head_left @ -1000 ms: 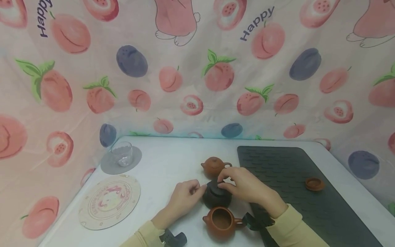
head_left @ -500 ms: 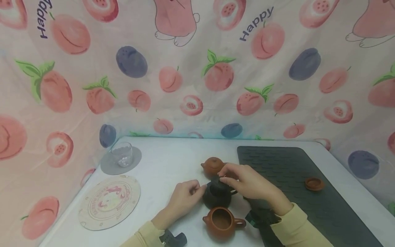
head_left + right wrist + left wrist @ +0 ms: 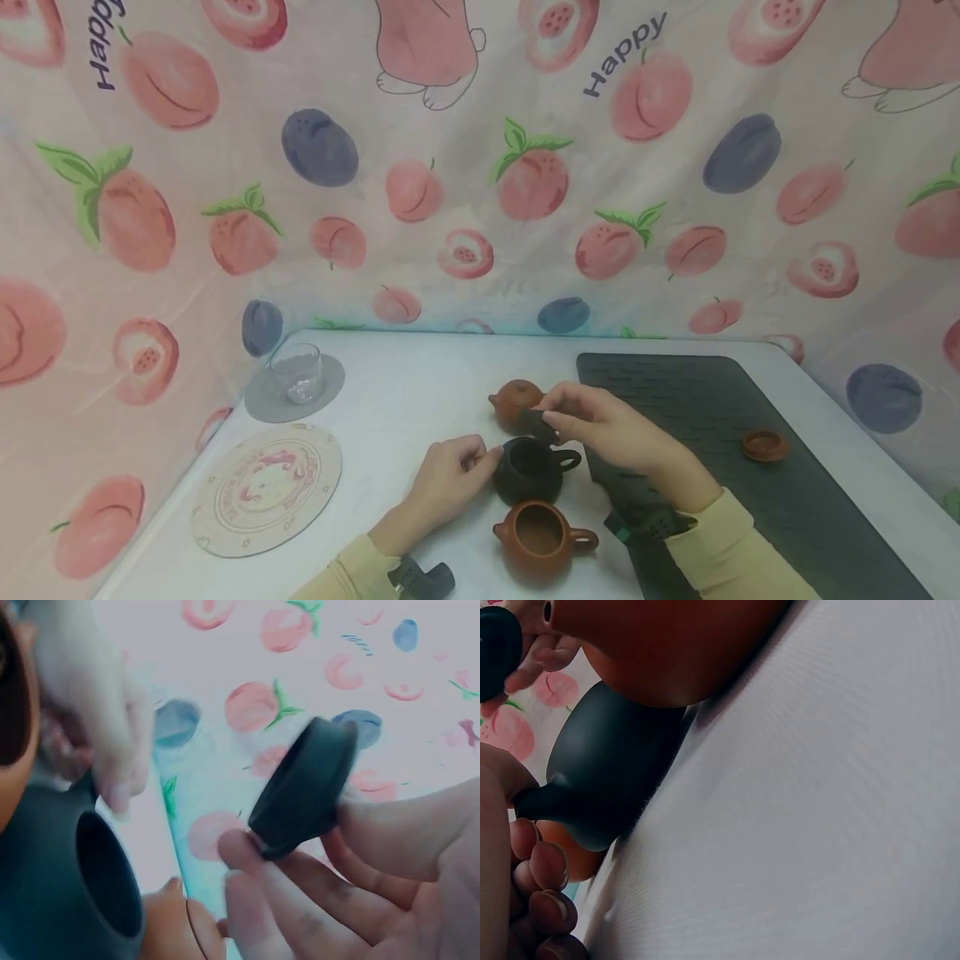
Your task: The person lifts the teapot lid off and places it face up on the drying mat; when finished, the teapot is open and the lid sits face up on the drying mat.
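Note:
A black teapot [image 3: 525, 492] stands uncovered on the white table, its dark opening showing. My left hand [image 3: 450, 479] pinches its spout [image 3: 544, 802] between thumb and curled fingers. Just above and behind the opening, my right hand [image 3: 611, 433] holds the black teapot lid [image 3: 307, 787] by its knob, tilted so that the rim shows in the right wrist view. In front sits a brown clay teapot [image 3: 536, 562] without a lid. Behind, partly covered by the right hand and the black lid, is a second brown teapot [image 3: 516, 400] with its lid on.
A dark ribbed mat [image 3: 697, 417] covers the right side of the table, bearing a small brown lid [image 3: 765, 447]. At left are a round patterned placemat [image 3: 225, 525] and a glass cup [image 3: 296, 375] on a grey coaster [image 3: 258, 408]. A fruit-print cloth [image 3: 465, 150] hangs behind.
My right hand has lifted the black lid off the black teapot and carried it up and slightly back, uncovering the opening. The left hand has stayed at the spout.

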Motion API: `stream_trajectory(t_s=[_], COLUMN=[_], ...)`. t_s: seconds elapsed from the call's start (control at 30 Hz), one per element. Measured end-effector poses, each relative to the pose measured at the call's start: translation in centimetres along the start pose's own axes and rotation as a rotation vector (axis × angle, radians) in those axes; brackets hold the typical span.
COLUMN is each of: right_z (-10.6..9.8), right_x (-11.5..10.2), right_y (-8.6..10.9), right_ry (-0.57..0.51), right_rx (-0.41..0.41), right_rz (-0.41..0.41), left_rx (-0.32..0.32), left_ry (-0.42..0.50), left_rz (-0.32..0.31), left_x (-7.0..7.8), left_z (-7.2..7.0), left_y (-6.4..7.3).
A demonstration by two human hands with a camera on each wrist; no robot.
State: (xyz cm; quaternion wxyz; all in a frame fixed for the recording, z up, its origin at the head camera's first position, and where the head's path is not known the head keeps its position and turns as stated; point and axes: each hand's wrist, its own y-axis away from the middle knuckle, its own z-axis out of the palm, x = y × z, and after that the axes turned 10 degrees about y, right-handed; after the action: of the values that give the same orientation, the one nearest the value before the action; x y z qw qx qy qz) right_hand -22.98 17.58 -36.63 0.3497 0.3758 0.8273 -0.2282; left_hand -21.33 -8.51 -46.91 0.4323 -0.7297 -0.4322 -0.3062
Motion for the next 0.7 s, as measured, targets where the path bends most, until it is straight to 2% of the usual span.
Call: stream_trajectory(t_s=[0.2,0.4,0.53,0.7], right_z=[-0.8,-1.2,-1.4,-1.6], right_x=[0.6,1.2,1.4,1.4], right_y=[0.1,0.1,0.2,0.2], right_ry=[-0.314,-0.438,-0.525,-0.699], right_rx=[0.020,0.030,-0.005,-0.037], right_rz=[0.055,0.062,0.020,-0.034], left_rx=[0.003,0.013,0.009,0.003], left_ry=[-0.005,-0.005,0.001,0.007], left_rz=[0.001,0.016,0.016,0.016], left_x=[0.0,-0.2,-0.2,-0.1], left_z=[0.0,0.0,0.0,0.0], left_y=[0.0,0.0,-0.1,-0.1])
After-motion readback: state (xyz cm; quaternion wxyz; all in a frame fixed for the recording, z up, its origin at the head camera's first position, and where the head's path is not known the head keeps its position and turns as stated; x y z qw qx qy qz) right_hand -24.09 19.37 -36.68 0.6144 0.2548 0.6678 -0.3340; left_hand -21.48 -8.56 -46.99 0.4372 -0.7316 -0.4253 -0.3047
